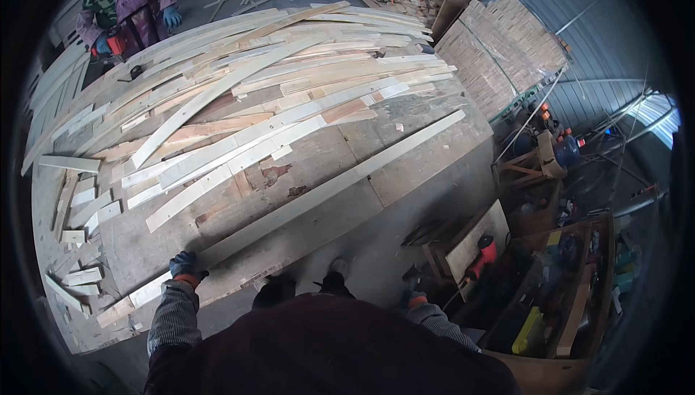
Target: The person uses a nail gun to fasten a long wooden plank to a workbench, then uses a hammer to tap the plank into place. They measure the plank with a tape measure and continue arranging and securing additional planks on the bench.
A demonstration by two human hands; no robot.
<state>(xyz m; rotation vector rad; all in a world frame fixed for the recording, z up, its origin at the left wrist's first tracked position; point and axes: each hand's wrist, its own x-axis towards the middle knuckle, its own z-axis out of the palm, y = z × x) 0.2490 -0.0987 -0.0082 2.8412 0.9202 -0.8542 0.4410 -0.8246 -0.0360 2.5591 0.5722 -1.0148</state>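
Workshop bench (311,171) piled with planks, left hand (184,265) clamped on long plank (326,189), right hand (415,299) grip unclear

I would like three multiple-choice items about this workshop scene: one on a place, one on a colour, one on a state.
1. Where is the left hand?
A. on the long plank's near end
B. on the brick stack
C. in a pocket

2. What colour is the power tool on the right?
A. green
B. red
C. white

3. How do the planks lie in the pile?
A. flat, overlapping
B. upright
C. bundled in crates

Answers: 1 A, the glove rests on the long plank; 2 B, its body is red; 3 A, the boards lie loosely across the workbench.
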